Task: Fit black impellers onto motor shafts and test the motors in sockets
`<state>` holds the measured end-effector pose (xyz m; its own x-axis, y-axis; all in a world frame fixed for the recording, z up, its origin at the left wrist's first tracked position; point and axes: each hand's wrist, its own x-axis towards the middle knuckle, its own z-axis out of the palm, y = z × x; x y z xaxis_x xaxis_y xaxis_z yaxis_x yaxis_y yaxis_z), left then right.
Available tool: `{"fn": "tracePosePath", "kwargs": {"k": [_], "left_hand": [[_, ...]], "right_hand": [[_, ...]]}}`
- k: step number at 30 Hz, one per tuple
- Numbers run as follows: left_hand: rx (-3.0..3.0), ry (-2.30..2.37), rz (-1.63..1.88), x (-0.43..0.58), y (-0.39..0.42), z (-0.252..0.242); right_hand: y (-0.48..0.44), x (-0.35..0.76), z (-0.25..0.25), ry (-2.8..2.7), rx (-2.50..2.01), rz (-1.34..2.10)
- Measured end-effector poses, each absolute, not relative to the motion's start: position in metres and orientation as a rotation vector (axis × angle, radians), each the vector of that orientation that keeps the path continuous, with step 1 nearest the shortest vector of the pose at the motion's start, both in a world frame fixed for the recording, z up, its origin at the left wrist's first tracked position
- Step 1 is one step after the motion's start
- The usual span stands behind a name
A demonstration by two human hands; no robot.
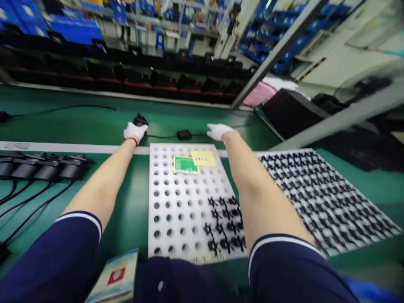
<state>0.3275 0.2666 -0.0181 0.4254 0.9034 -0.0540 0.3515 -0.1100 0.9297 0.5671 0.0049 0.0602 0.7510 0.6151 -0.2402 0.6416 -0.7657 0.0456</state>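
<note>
My left hand (135, 131), in a white glove, is closed around a black device (140, 120) on the far belt; the fingers partly hide its shape. From it a thin black cable (161, 136) runs right to a small black inline box (184, 134), which lies on the green surface. The cable continues to my right hand (217, 131), also white-gloved. Those fingers look closed on the cable, which comes out again beyond the hand, though blur softens the grip. Nearer to me lies a white perforated board (164, 191), with black small parts (224, 227) at its lower right.
Several black devices with cables (47, 166) stand at left. A green circuit card (186, 165) and yellow note (204, 158) lie on the board. At right is a tray of black parts (315, 193). A metal post (274, 52) rises beyond; black bins (164, 80) line the back.
</note>
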Motion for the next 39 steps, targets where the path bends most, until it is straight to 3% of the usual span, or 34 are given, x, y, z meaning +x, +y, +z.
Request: {"fn": "tracePosePath", "kwargs": {"k": [4,9,14,18,28,32,35,39], "left_hand": [[1.771,1.243,0.710,0.319,0.291,-0.022],[1.932,1.036,0.929,0.317,0.267,0.000],[2.405,0.109,0.408,0.281,0.141,0.033],[2.453,-0.253,0.072,0.250,0.048,0.024],[2.415,0.081,0.072,0.261,-0.026,0.003],[2.390,0.078,0.131,0.258,-0.025,0.016],[1.993,0.154,0.222,0.249,-0.009,0.032],[1.184,0.315,0.138,0.228,0.015,0.052]], "right_hand": [[-0.046,0.540,0.091,1.037,2.836,-0.348],[-0.171,0.460,0.118,0.916,2.856,-0.388],[-0.266,0.376,0.085,0.455,2.898,-0.558],[-0.285,0.341,0.044,0.285,2.955,-0.364],[-0.294,0.329,0.014,0.014,3.180,-0.232],[-0.294,0.319,0.000,0.074,3.262,0.033],[-0.290,0.311,-0.012,0.141,3.386,0.226],[-0.288,0.310,-0.020,0.036,3.573,0.069]]}}
